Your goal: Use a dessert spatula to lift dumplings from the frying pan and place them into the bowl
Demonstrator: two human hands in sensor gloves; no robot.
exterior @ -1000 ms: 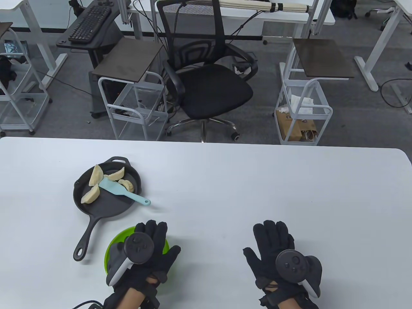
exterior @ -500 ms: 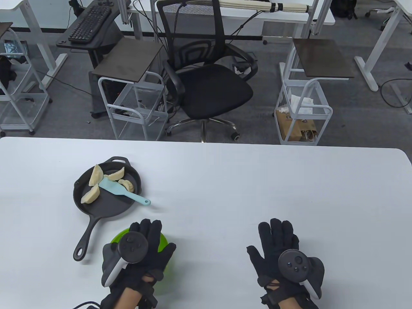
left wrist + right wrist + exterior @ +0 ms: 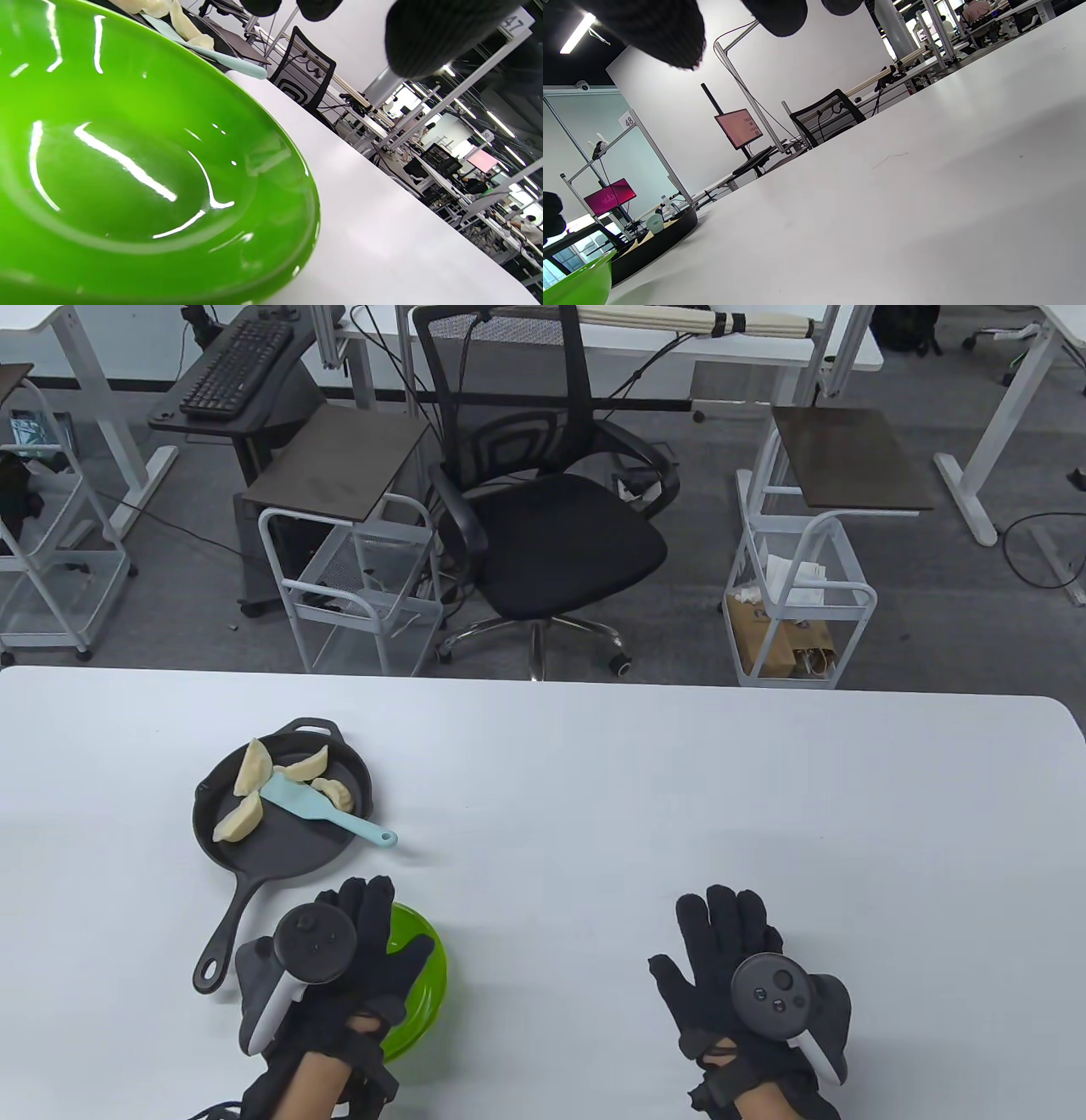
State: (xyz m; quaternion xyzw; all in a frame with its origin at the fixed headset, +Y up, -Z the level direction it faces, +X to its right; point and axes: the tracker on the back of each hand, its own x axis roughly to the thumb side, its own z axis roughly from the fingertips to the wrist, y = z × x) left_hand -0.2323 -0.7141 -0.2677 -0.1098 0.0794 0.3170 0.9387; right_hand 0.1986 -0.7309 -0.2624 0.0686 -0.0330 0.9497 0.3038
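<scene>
A black cast-iron frying pan (image 3: 293, 857) sits at the left of the white table, handle pointing toward me. Several pale dumplings (image 3: 239, 818) lie in it. A light blue dessert spatula (image 3: 318, 808) rests in the pan, its handle sticking out over the right rim. Just in front stands a green bowl (image 3: 424, 984), empty in the left wrist view (image 3: 127, 169). My left hand (image 3: 361, 933) hovers flat over the bowl's left part, fingers straight, holding nothing. My right hand (image 3: 725, 933) lies flat and open over bare table at the right.
The white table (image 3: 679, 780) stretches wide to the right of the pan. Beyond its far edge stand a black office chair (image 3: 543, 517) and wire carts (image 3: 356, 585).
My left hand has slid left and back toward me, uncovering the right part of the green bowl. The right hand has barely shifted. Pan, dumplings and spatula have not moved.
</scene>
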